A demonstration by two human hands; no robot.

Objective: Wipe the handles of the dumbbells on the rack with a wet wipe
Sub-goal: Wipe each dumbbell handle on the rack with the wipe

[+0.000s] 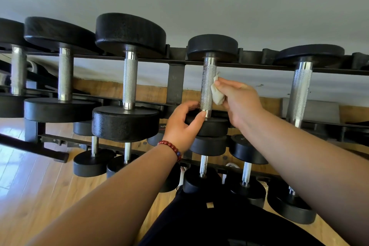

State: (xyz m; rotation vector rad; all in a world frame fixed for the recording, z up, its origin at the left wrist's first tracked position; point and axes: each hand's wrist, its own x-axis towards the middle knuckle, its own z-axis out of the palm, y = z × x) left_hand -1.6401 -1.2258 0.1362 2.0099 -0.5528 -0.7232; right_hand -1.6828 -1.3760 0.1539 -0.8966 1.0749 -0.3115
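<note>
Wipe [216,94] is pinched in the right hand [239,98] and pressed against the right side of a knurled handle [207,84], about mid-length. Left hand [182,126] grips that handle's lower end, thumb in front, fingers behind, apparently steadying it. Dumbbell lies on the upper tier of the rack [175,84]. Step in hand: wiping this handle. Next move probably needs the wipe wrapped round and stroked end to end, then a shift to the neighbouring handle [299,90]. Which handles are already done: cannot tell.

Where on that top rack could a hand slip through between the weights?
Widest opening: between the wiped handle and the next handle rightward, though the right hand and wipe fill part. The left hand crowds the post side. Lower dumbbells sit packed.
</note>
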